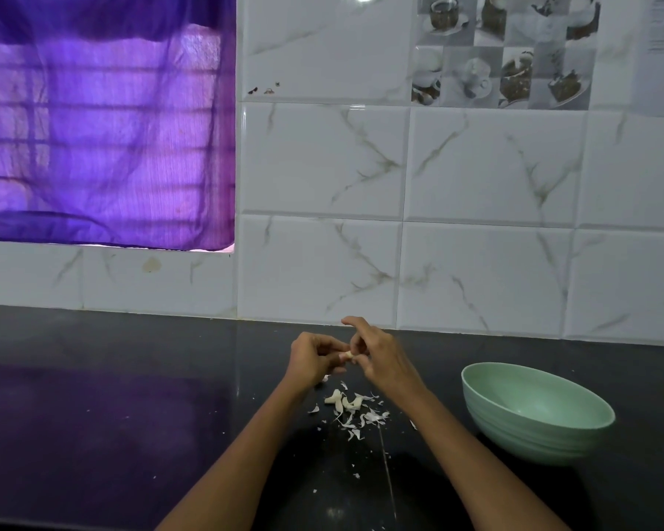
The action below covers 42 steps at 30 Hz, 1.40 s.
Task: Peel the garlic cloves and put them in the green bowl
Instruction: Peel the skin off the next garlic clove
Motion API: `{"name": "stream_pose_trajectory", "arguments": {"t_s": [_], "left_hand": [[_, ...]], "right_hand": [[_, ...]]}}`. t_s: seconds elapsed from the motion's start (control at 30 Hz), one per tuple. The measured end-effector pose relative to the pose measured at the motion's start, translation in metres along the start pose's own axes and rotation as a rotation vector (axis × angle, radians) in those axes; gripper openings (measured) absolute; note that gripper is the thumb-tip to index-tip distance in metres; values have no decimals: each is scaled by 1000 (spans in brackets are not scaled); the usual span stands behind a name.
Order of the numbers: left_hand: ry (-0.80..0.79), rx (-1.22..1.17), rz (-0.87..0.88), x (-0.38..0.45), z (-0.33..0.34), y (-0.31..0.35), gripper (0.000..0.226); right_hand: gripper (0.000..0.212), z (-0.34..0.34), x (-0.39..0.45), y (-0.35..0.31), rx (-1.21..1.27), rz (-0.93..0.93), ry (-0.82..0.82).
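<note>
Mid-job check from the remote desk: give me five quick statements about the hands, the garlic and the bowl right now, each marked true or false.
1. Both hands hold one garlic clove between them above the counter. True: the left hand and right hand pinch it from either side.
2. The green bowl sits to the left of the hands. False: it sits to their right.
3. Peel scraps lie on the dark counter below the hands. True.
4. The bowl is heaped with peeled cloves. False: the part of its inside that shows holds none.
5. The bowl lies upside down. False: it stands mouth up.
</note>
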<state>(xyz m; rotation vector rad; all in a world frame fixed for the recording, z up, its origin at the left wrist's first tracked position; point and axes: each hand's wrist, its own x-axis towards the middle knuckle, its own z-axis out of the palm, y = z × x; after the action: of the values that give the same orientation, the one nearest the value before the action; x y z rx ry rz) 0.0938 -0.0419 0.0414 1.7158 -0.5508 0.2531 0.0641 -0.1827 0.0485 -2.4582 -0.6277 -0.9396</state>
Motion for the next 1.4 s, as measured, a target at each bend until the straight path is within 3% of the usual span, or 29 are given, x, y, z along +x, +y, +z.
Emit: {"name": "stream_pose_trajectory", "arguments": {"t_s": [0.37,0.57,1.4], "left_hand": [[46,-60,-48,1,-2,-3,14],[13,-80,-51,1,-2,-3,11],[-58,-221,-107,-4,1,5,20]], "right_hand": [[56,0,0,5,43,28,98],[54,4,1,0,15,-6,10],[60,-2,3,-1,23,37,3]]}}
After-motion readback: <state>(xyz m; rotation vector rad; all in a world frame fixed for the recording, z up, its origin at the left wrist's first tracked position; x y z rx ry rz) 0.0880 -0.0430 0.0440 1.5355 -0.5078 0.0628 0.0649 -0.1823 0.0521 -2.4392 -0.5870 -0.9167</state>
